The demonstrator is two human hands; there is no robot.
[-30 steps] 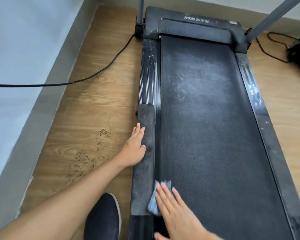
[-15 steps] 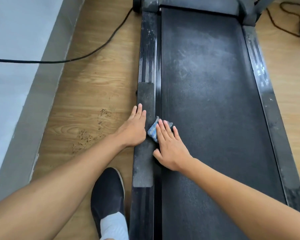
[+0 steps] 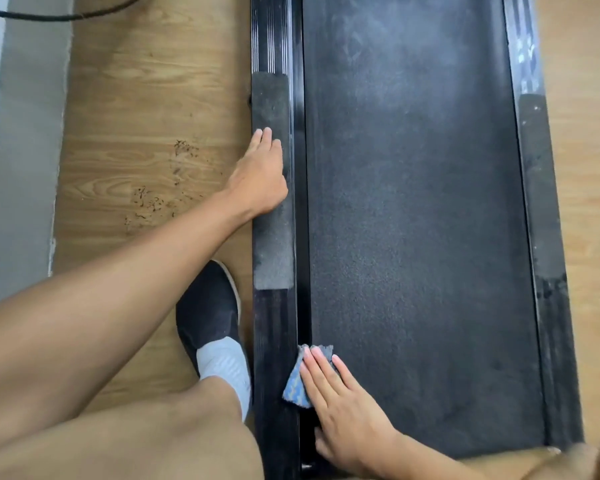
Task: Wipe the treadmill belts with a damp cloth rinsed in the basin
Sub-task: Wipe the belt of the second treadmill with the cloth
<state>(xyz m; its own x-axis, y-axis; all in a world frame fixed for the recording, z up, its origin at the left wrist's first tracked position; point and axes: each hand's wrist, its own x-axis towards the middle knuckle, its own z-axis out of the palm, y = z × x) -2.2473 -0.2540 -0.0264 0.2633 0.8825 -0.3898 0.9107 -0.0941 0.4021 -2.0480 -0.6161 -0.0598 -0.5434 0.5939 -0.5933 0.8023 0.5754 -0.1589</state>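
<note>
The black treadmill belt (image 3: 413,220) runs up the middle of the view, dusty and pale toward the far end. My right hand (image 3: 343,407) lies flat, fingers straight, pressing a small blue and grey cloth (image 3: 297,386) onto the belt's near left edge beside the left side rail (image 3: 272,244). My left hand (image 3: 262,174) rests palm down with straight fingers on the grey grip strip of that rail, farther up. The basin is out of view.
A wooden floor (image 3: 136,116) lies left of the treadmill, with dark specks of debris (image 3: 167,181) and a black cable (image 3: 66,17) at the top. My dark shoe (image 3: 207,310) stands beside the rail. A grey skirting (image 3: 25,150) runs along the left wall.
My right hand has dragged the cloth back toward me along the belt's left edge, from beside my left hand to the near end. The left hand has stayed on the rail.
</note>
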